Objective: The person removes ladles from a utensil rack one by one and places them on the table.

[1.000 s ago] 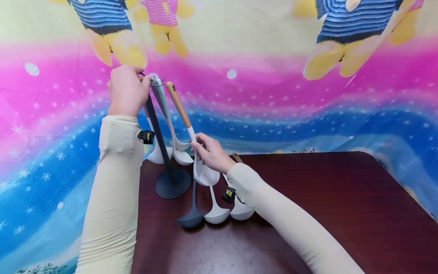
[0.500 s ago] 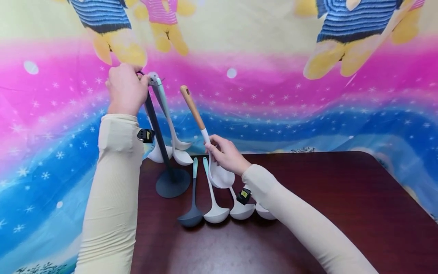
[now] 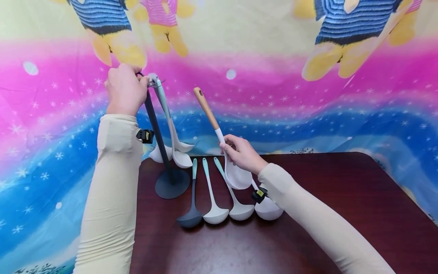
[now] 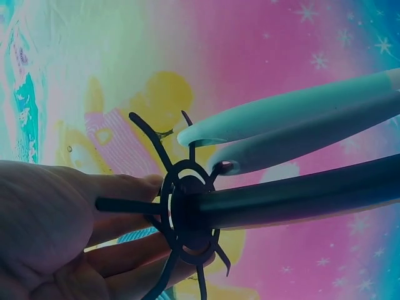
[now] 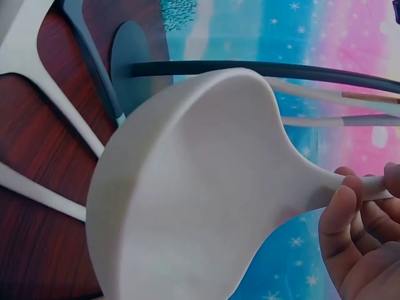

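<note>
My right hand [image 3: 244,154] pinches a white ladle with a wooden handle [image 3: 208,110] by its neck, handle end up and bowl low. In the right wrist view the bowl [image 5: 194,181] fills the middle, its hollow side facing the camera. My left hand [image 3: 124,89] grips the top of a dark utensil stand [image 3: 155,121]. Close up in the left wrist view, the fingers lie behind the ring of hooks [image 4: 165,209]. Two mint-handled ladles [image 3: 182,160] hang on the stand's right side; another white bowl [image 3: 155,155] hangs behind the pole.
Several ladles lie in a row on the dark wooden table [image 3: 325,198]: a dark grey one [image 3: 191,220], two pale ones with mint handles [image 3: 215,216], and a white one [image 3: 268,210] partly under my right wrist. A printed cloth [image 3: 273,95] hangs behind.
My right hand has carried the wooden-handled ladle off the stand and rightward, uncovering the ladles lying on the table. The left hand stays at the stand's top.
</note>
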The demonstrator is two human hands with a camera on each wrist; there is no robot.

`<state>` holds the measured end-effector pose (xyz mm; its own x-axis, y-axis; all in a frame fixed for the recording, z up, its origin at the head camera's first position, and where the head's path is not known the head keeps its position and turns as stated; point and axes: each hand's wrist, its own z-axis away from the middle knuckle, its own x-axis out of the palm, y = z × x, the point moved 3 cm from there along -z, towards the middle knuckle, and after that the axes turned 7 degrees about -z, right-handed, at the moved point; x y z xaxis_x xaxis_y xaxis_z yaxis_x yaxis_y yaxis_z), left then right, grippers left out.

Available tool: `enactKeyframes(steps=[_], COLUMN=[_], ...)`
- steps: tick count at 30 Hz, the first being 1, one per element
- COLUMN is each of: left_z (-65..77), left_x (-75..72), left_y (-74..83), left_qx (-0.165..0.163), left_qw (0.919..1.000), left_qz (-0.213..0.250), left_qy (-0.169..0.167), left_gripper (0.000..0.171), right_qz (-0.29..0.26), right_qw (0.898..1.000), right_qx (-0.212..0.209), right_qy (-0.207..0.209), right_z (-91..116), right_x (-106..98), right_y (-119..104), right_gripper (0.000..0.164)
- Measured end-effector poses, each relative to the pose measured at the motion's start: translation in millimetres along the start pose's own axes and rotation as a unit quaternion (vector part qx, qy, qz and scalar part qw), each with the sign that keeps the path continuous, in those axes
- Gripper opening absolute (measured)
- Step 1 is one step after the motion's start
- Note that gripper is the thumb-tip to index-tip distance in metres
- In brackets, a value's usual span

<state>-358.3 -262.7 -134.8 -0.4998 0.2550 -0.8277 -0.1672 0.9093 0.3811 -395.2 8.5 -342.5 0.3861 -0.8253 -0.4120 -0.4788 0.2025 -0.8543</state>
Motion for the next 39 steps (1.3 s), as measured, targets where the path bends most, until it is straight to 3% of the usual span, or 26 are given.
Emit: enactKeyframes(steps=[10, 23, 30, 39], left_z=[0.7, 2.2, 3.5, 4.9], left_x=[0.1, 2.9, 3.1, 3.6], left_y=[0.4, 3.1, 4.0, 3.2], left_qx=[0.029, 0.038, 0.034, 0.028], left_qw=[0.9992, 0.9981, 0.9989, 0.9993], left_qz=[-0.022, -0.049, -0.031, -0.012], left_qy=[0.013, 0.0, 0.0, -0.023], left_gripper=[0.041, 0.042, 0.043, 0.043], right_qz=[0.026, 0.074, 0.088, 0.125], right_qw=[1.0, 0.997, 0.994, 0.989], right_qx=[0.003, 0.037, 0.056, 0.073], right_qy=[0.003, -0.011, -0.007, -0.001], right_z=[13, 37, 51, 71], right_x=[-16, -44, -62, -82], right_y=[6, 21, 28, 44], right_gripper=[0.019, 0.015, 0.013, 0.014])
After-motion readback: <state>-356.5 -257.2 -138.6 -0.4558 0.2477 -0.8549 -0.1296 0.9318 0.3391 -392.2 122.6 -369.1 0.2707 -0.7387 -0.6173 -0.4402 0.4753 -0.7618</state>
